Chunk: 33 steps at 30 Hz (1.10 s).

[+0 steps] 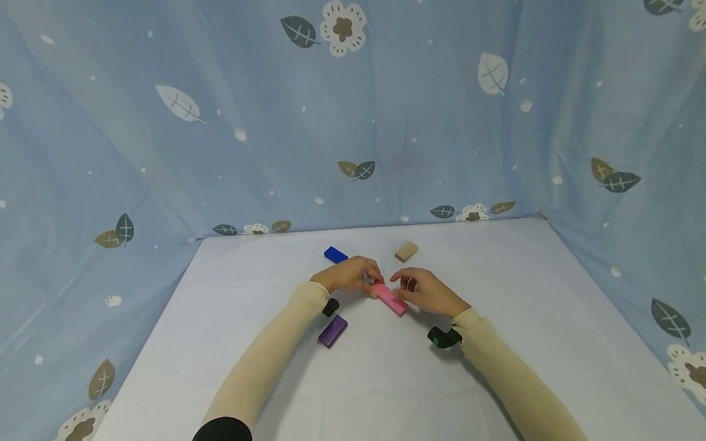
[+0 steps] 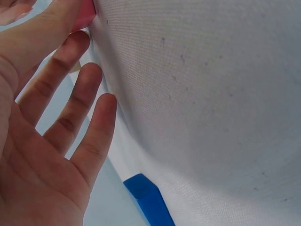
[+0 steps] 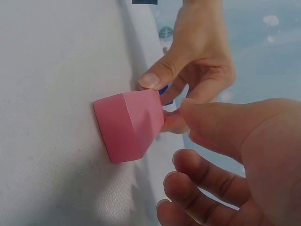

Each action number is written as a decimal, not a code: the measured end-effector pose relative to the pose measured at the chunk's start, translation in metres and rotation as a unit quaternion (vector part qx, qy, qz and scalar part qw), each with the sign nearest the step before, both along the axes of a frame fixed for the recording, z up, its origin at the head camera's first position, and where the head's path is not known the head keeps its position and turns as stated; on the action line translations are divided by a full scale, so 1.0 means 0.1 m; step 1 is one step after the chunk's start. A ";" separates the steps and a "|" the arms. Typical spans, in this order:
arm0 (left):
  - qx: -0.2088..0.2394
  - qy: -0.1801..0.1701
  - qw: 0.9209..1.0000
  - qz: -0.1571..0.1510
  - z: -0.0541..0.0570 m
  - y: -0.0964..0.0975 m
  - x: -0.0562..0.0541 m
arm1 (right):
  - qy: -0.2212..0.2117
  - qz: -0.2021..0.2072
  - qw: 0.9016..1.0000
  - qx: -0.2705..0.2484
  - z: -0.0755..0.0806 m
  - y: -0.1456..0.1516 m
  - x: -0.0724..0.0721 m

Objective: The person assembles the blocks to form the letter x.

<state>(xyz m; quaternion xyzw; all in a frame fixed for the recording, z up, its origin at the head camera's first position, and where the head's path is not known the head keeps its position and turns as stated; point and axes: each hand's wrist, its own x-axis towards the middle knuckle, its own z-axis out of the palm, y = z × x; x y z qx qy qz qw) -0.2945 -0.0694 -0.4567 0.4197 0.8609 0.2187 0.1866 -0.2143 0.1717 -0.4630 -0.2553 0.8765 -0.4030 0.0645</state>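
A long pink block [image 1: 390, 299] lies slantwise on the white tabletop between the two hands. My left hand [image 1: 350, 274] pinches its far left end between thumb and forefinger; in the left wrist view the other fingers [image 2: 96, 136] are spread straight. Beside the block's right side is my right hand [image 1: 432, 293], its fingers loosely bent and its thumb [image 3: 211, 120] right at the block's edge. The right wrist view shows the pink block's near end [image 3: 117, 129] uncovered, with the left thumb [image 3: 157, 75] on its far end.
A blue block [image 1: 334, 254] lies just behind the left hand, a plain wooden block [image 1: 406, 251] behind the right. Nearer the front, a purple block [image 1: 333, 331] rests close to the left forearm. A blue patterned cloth [image 1: 408, 110] hangs around the white table [image 1: 386, 380].
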 end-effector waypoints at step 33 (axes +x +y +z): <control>-0.003 0.000 1.000 0.003 -0.01 0.02 0.00 | -0.008 0.013 1.000 -0.011 -0.03 -0.02 -0.01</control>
